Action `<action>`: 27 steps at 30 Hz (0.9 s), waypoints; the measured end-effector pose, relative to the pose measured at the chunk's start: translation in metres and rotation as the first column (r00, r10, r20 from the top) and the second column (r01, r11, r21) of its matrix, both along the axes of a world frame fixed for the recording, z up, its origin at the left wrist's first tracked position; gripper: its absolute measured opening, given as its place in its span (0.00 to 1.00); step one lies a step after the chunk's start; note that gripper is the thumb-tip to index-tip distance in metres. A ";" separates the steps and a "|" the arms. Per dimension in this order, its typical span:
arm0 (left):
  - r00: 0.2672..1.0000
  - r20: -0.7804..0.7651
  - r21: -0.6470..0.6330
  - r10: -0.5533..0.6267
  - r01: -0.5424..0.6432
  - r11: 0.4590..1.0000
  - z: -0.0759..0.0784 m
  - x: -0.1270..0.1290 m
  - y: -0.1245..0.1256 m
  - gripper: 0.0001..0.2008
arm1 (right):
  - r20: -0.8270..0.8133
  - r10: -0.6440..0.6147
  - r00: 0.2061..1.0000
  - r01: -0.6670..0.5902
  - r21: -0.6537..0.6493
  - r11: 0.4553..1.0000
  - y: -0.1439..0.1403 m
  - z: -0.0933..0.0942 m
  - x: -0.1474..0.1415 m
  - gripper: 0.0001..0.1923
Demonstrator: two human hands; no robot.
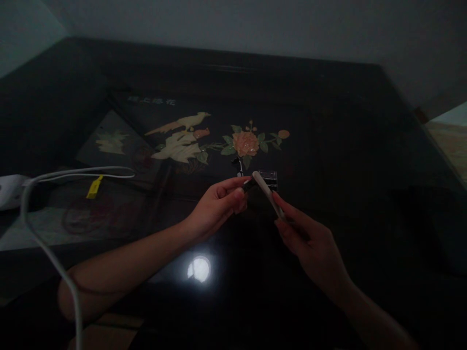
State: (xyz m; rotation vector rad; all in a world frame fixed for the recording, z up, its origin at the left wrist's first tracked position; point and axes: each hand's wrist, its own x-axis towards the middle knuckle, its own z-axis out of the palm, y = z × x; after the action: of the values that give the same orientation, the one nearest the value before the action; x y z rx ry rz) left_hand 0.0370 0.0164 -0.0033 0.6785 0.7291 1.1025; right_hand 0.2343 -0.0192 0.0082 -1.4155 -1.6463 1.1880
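Note:
Over the dark glossy table, my left hand [228,197] pinches a small dark piece [249,184] between thumb and fingers. My right hand [310,238] is closed on a slim, pale, flat object [266,188] with a rounded far end. That end meets the dark piece; whether the two are joined I cannot tell. Just behind them, a small clear case [269,178] with dark slots lies on the table. Left of the case is a small black-and-white item [239,167], its kind unclear in the dim light.
A white adapter-like block [10,192] stands at the left edge. From it a white cable [54,260] with a yellow tag [94,187] loops over the table and past my left forearm. The dark tabletop [346,146] shows a bird-and-flower picture and a bright lamp reflection.

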 end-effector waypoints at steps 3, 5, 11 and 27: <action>1.000 0.004 0.000 0.004 -0.004 1.000 0.001 0.000 0.000 0.23 | -0.020 0.000 1.000 0.000 -0.014 1.000 -0.002 0.000 -0.001 0.22; 1.000 0.001 -0.005 0.001 -0.001 1.000 0.002 0.000 0.000 0.24 | -0.041 0.012 0.999 -0.013 -0.021 1.000 -0.004 0.001 -0.002 0.22; 1.000 0.018 0.011 -0.023 0.023 1.000 0.002 0.000 0.001 0.23 | -0.109 0.061 0.992 -0.067 -0.054 0.996 -0.010 0.003 -0.005 0.21; 1.000 0.007 0.020 -0.031 0.030 0.999 -0.003 0.000 0.002 0.21 | -0.354 0.083 0.932 -0.183 -0.259 0.948 -0.016 0.001 -0.005 0.24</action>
State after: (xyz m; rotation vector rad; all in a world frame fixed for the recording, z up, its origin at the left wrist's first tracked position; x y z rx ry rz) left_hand 0.0369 0.0188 -0.0063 0.7000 0.7008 1.0847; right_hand 0.2295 -0.0351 0.0093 -1.1899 -1.3837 1.7050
